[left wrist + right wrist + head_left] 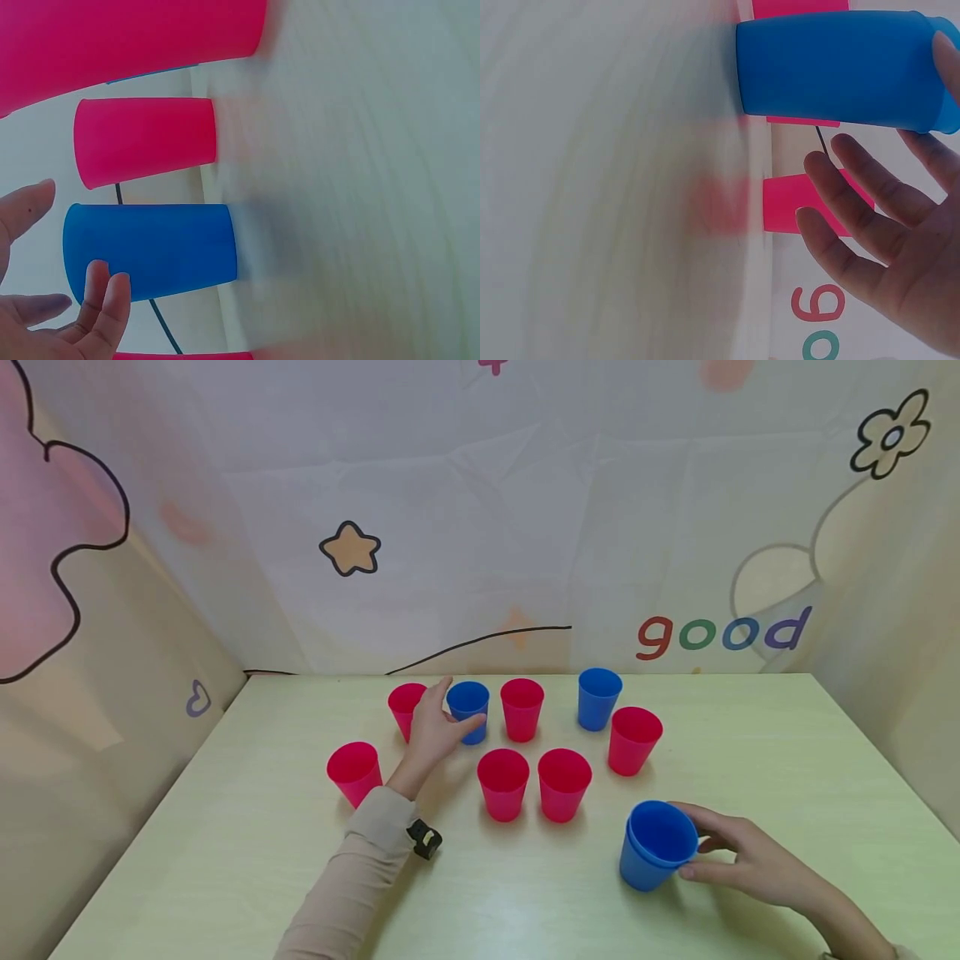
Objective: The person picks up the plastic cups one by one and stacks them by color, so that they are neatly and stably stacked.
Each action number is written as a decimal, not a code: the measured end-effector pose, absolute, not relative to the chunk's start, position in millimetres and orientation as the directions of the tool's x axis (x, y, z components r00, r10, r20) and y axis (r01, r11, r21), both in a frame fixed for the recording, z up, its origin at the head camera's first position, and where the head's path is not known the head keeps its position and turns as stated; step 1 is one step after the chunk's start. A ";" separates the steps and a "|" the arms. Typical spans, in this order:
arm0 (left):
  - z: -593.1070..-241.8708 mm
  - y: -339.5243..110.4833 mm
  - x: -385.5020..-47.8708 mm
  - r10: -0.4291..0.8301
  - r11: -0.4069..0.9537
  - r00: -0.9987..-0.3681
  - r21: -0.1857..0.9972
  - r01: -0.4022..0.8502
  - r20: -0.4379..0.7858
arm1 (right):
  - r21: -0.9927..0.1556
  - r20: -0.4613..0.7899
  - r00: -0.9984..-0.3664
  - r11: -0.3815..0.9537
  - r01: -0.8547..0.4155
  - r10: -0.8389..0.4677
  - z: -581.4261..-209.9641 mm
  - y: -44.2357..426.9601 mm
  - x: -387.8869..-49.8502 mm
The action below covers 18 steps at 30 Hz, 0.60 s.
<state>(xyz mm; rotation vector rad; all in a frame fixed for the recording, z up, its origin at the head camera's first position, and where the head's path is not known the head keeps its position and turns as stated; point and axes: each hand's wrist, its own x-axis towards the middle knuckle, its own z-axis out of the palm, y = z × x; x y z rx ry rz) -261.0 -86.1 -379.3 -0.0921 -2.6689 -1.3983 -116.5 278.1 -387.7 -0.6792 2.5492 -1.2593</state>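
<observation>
A blue cup (472,727) stands upright in the back row. My left hand (435,727) is at its left side, thumb and fingers spread around it without a visible grip. In the left wrist view, fingertips overlap this blue cup (157,247). At the front right, two nested blue cups (648,860) stand on the table. My right hand (742,856) holds them near the rim from the right, thumb in front and index finger behind. The right wrist view shows the other fingers extended loosely below the nested cups (832,71).
Red cups stand around: left front (356,772), behind my left hand (405,703), back middle (521,710), two in the centre (503,785) (564,785), and one on the right (633,742). Another blue cup (597,700) stands at the back. A printed curtain (465,560) hangs behind the table (225,843).
</observation>
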 end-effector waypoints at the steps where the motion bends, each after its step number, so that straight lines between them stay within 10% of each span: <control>1: -379.8 -85.8 -261.3 -0.003 0.577 -0.991 0.810 0.108 0.134 | -0.792 0.009 -0.870 0.527 -0.307 -0.494 -387.8 277.9 -116.5; 18: -385.1 -79.5 -263.1 -0.006 0.636 -0.997 0.770 0.057 0.078 | -0.798 0.010 -0.865 0.517 -0.309 -0.501 -388.1 278.0 -116.8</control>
